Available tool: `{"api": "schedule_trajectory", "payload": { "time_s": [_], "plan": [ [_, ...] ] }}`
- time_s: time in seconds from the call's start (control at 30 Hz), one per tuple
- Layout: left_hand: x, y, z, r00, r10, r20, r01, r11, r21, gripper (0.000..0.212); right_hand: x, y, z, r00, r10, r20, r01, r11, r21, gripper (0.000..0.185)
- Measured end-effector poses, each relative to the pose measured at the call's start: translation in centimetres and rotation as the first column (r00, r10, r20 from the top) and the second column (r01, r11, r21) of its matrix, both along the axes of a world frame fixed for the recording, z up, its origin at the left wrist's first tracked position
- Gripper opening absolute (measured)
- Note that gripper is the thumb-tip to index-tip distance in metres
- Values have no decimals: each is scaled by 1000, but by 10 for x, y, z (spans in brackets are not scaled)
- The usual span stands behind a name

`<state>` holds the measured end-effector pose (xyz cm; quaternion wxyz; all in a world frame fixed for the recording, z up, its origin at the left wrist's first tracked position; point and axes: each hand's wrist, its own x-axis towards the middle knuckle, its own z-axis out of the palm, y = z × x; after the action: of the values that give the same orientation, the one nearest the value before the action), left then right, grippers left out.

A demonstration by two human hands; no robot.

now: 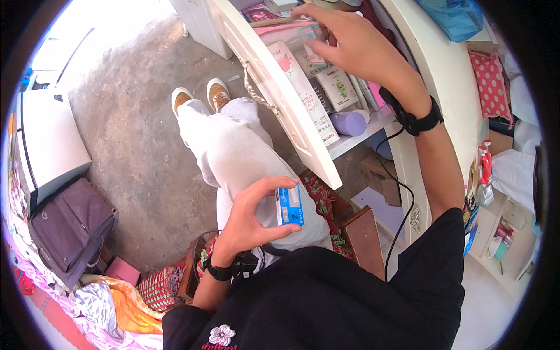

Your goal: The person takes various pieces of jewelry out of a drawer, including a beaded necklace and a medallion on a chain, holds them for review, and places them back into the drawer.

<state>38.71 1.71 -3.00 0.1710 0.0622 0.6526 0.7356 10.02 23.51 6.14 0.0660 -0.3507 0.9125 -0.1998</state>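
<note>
A small blue and white box of staples point(288, 205) is pinched between the thumb and fingers of my left hand point(258, 214), above my lap. My right hand point(350, 43) is over the open drawer point(302, 135), its fingers around a small clear packet point(313, 46); whether they grip it is not plain. Below that hand lie a long white carton with fruit print point(302, 92), a small box with a green cartoon figure point(338, 89) and a purple cylinder point(348, 123).
The white drawer front with an ornate handle point(258, 94) stands close to my knees. A black cable point(409, 188) hangs below my right arm. A dark fabric bag point(72, 227) and a white cabinet-like box point(54, 140) are at the left. A brown board point(365, 240) stands beside my seat.
</note>
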Motion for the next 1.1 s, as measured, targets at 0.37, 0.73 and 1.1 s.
{"api": "schedule_trajectory", "payload": {
  "time_s": [0.37,0.73,1.1],
  "plan": [
    [0,-1,-5,997,-59,-45,61,998,27,73,-14,19,-30,933,-360,29,351,923,157,40],
    [-2,0,-4,997,-13,-73,12,1000,-6,61,-16,34,-22,982,92,-166,-73,990,119,25],
    [-2,-5,1,999,-12,-32,11,999,-39,64,-17,34,-32,989,143,-45,-141,988,56,27]
  ]
}}
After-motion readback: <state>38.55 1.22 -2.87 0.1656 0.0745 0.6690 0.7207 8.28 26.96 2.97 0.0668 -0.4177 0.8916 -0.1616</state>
